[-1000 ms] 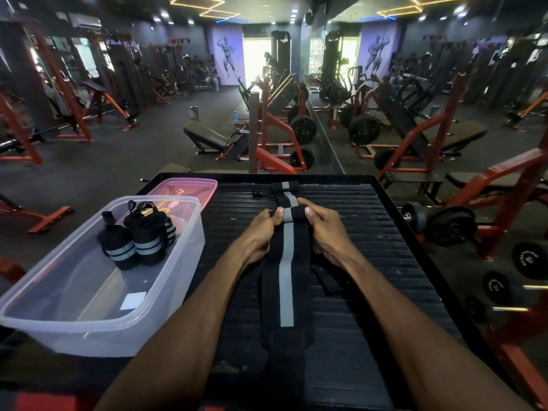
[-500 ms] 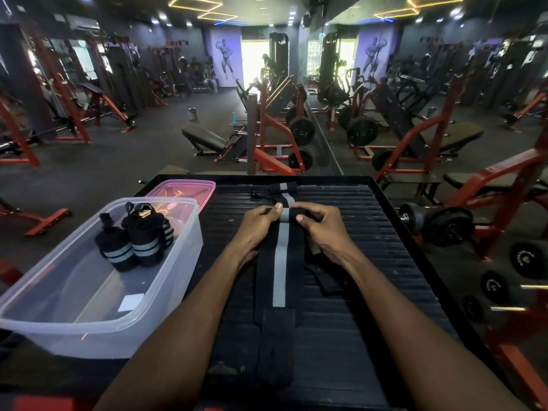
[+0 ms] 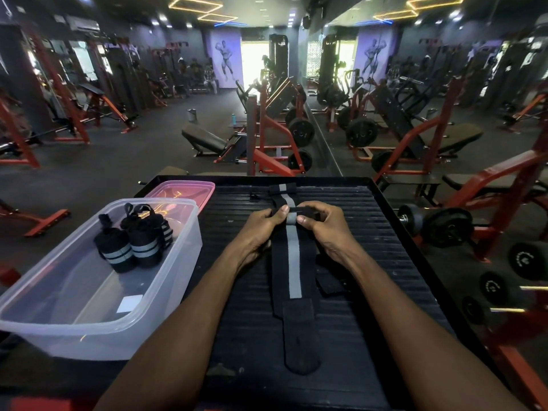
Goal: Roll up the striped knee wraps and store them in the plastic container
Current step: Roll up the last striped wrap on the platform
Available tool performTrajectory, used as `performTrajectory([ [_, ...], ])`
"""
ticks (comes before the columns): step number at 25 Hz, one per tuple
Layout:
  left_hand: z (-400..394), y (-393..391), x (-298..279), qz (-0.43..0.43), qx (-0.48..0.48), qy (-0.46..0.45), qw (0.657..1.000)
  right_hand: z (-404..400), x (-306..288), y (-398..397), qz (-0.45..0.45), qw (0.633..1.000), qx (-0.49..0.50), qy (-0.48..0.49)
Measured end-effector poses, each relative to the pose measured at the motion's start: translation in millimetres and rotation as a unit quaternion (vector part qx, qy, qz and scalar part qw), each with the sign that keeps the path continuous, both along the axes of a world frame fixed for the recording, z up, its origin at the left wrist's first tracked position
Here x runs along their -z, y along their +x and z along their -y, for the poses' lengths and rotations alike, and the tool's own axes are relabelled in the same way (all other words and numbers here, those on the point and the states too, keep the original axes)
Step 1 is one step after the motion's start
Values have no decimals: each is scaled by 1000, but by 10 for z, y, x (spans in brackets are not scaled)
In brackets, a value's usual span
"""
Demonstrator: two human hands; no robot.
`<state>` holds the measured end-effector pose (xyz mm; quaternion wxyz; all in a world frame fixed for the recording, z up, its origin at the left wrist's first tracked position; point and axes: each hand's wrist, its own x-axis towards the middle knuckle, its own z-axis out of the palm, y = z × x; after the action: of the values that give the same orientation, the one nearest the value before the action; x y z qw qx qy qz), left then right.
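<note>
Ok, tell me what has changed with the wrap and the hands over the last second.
Both hands, left hand and right hand, have turned the far end of the striped wrap over toward the person, so a small roll now sits under the fingertips. The grip never let go. The wrap's near tail lies flat on the black platform, and the rolled wraps in the plastic container have not moved.

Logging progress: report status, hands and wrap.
Left hand and right hand pinch striped wrap, roll barely begun. Rolled wraps in plastic container. Nothing obstructing.

Black knee wrap [image 3: 292, 262] with grey centre stripe; clear plastic container [image 3: 89, 318]; pink lid [image 3: 181, 189].
</note>
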<state>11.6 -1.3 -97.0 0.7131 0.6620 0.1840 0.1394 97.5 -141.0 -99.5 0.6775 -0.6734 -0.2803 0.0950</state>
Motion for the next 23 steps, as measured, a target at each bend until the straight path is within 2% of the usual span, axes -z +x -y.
performTrajectory([
  [5, -36, -14, 8, 43, -23, 63, 997, -17, -15, -12, -80, 996, -41, 13],
  [7, -35, -15, 10, 49, -12, 84, 995, -6, -24, 0, -57, 998, -29, 12],
  [8, -30, -9, 17, 50, -7, 75, 996, 5, -27, -2, -38, 999, -20, 8],
  [11, 15, -20, -4, 21, 31, -64, 997, 8, -8, 13, -11, 1000, -9, -7],
  [13, -10, -4, 15, -7, 22, -65, 998, -6, 4, 16, -13, 999, -17, -25],
  [18, -27, -4, 36, 35, -26, 32, 999, -17, -20, 3, -166, 984, -58, -31],
  [20, 6, -21, 10, 35, -19, 30, 999, -6, -1, 25, -121, 991, -31, -37],
  [23, 41, -40, -22, -3, 30, -55, 998, 16, -4, 6, -59, 998, -14, -26],
])
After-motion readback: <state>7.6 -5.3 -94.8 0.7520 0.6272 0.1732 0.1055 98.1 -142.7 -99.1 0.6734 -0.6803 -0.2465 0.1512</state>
